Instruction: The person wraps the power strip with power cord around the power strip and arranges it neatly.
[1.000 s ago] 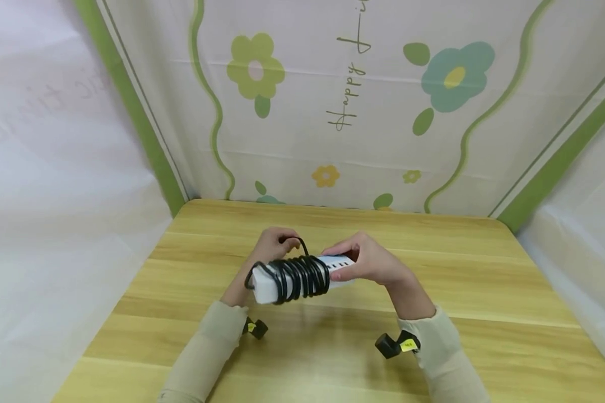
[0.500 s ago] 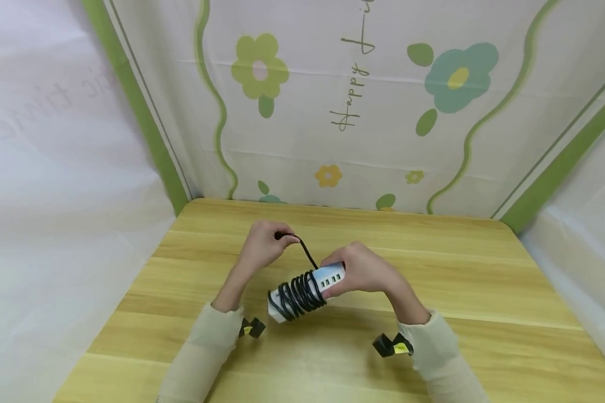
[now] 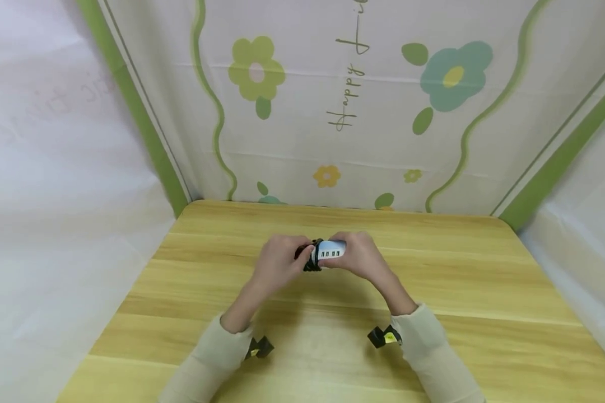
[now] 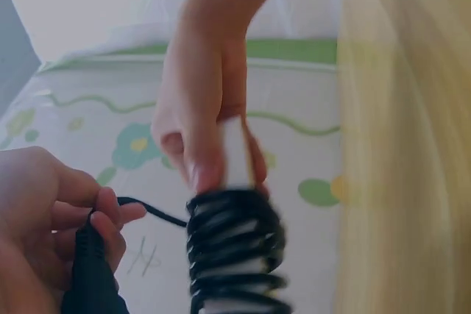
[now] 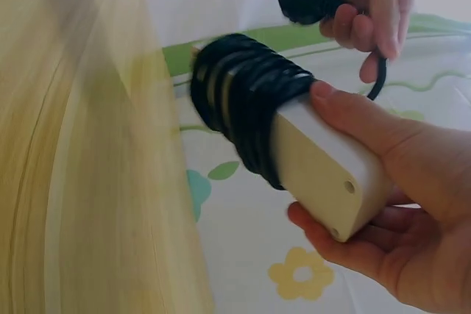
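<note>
A white power strip (image 3: 333,249) with a row of USB ports is held up over the table. My right hand (image 3: 360,256) grips one end of it, thumb on one side and fingers on the other. Black power cord (image 5: 246,97) is wound in several turns round the strip's other part. My left hand (image 3: 280,260) pinches the free length of that cord close to its black plug (image 5: 303,1), which also shows as a dark ribbed body (image 4: 92,273) in the left wrist view. In the head view the left hand covers most of the coils.
The wooden table (image 3: 433,291) lies under both hands. Behind it hangs a white cloth (image 3: 292,129) printed with flowers and lettering, and pale cloth walls (image 3: 55,224) stand at either side. A small black camera (image 3: 385,337) sits on the right wrist.
The strip first swung its wound end toward me as the left hand drew the cord out. Now that end points away, and the left hand has come in close to the coils.
</note>
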The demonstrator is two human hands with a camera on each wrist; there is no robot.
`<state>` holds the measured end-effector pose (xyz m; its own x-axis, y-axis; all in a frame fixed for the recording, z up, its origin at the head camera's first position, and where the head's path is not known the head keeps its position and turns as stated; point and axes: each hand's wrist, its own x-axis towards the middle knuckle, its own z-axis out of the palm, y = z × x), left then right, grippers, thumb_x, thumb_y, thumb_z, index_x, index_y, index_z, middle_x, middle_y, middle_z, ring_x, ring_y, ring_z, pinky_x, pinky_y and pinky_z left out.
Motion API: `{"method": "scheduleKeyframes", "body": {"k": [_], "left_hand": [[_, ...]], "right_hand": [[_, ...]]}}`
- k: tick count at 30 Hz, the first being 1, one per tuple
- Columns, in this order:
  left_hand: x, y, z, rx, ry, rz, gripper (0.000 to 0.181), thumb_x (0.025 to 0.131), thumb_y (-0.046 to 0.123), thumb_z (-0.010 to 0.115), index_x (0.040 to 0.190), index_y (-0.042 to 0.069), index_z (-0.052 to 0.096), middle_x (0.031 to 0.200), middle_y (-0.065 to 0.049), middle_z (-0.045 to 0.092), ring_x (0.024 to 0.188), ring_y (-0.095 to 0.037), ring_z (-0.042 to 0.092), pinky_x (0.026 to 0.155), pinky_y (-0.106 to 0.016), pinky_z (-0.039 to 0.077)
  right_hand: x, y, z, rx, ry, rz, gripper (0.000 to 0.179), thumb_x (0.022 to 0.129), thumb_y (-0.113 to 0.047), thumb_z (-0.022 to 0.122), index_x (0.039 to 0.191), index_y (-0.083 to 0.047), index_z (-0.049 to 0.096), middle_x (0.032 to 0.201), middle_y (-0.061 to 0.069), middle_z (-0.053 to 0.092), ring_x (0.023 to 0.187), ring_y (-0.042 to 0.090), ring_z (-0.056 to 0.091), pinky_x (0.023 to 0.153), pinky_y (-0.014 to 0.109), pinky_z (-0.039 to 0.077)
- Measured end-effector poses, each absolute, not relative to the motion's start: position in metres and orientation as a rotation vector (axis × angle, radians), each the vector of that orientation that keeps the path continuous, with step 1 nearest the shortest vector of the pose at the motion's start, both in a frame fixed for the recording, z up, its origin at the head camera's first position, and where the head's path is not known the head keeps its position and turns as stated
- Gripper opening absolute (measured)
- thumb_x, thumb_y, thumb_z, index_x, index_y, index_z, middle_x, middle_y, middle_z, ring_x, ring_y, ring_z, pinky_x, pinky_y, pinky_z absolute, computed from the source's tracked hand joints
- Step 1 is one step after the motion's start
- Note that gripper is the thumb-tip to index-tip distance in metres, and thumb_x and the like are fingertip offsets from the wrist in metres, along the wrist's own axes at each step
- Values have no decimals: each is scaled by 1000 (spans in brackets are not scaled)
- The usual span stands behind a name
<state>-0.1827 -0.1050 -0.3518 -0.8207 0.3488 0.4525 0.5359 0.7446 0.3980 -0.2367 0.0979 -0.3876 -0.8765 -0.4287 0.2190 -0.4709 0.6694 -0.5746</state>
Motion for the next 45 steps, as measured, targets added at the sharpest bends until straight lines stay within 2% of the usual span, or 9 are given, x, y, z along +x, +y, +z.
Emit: {"method": "scheduleKeyframes", "body": {"k": [6, 13, 17, 26, 32, 36, 39, 42, 45], "left_hand": [[-181, -97, -359, -667, -2673, -936, 19, 99, 9, 59, 110, -1, 72, 79, -5, 71, 54, -4, 48, 57, -20, 44], [-185, -87, -370, -712, -2726, -1155, 22, 98, 8, 61, 116, -3, 68, 91, -8, 74, 75, -13, 66, 67, -20, 53], [-188, -81, -381, -731, -2731, -1305, 20, 98, 9, 63, 112, -5, 67, 95, -12, 73, 80, -17, 68, 70, -20, 54], [-201, -78, -409, -781, -2648, -1750, 24, 102, 8, 54, 118, -5, 67, 102, -21, 72, 89, -31, 70, 78, -19, 54], [-206, -83, -416, -703, -2677, -1860, 25, 103, 14, 55, 117, -1, 70, 113, -22, 71, 100, -31, 68, 79, -22, 53], [-208, -85, -418, -636, -2721, -1917, 31, 105, 20, 51, 124, 1, 66, 124, -24, 66, 114, -38, 64, 90, -36, 54], [-211, -88, -423, -566, -2786, -1972, 34, 105, 29, 51, 128, 7, 64, 128, -22, 65, 111, -30, 64, 91, -44, 51], [-216, -92, -430, -488, -2805, -2106, 38, 103, 35, 54, 129, 9, 64, 132, -20, 63, 99, -16, 59, 80, -36, 47], [-222, -96, -435, -485, -2771, -2247, 41, 103, 32, 54, 134, 7, 61, 138, -20, 59, 91, -12, 53, 74, -29, 42]], "right_hand": [[-242, 104, -387, 613, -2730, 1098, 49, 70, -38, 90, 104, -6, 75, 92, 9, 75, 68, 15, 61, 56, 25, 47], [-249, 111, -391, 512, -2659, 1304, 47, 75, -35, 87, 108, -4, 75, 95, 13, 76, 69, 16, 65, 56, 27, 52], [-256, 115, -397, 424, -2682, 1424, 45, 78, -34, 84, 111, -4, 75, 100, 15, 76, 73, 17, 67, 59, 27, 53], [-266, 131, -399, 287, -2778, 1827, 44, 88, -27, 76, 121, 1, 69, 127, 21, 66, 106, 28, 64, 74, 31, 55], [-271, 138, -400, 348, -2689, 2288, 48, 95, -15, 67, 131, 14, 55, 121, 24, 62, 92, 17, 67, 79, 28, 58], [-271, 139, -398, 322, -2617, 2401, 49, 96, -15, 66, 132, 15, 53, 113, 16, 64, 90, 16, 69, 82, 28, 58], [-272, 138, -397, 291, -2614, 2386, 49, 94, -16, 69, 130, 14, 56, 113, 15, 65, 90, 16, 69, 83, 30, 59], [-271, 137, -396, 291, -2638, 2333, 48, 93, -16, 71, 129, 13, 58, 116, 19, 66, 89, 16, 69, 82, 30, 59], [-269, 138, -395, 295, -2658, 2282, 48, 93, -17, 70, 129, 13, 58, 117, 21, 66, 88, 15, 69, 81, 29, 59]]}}
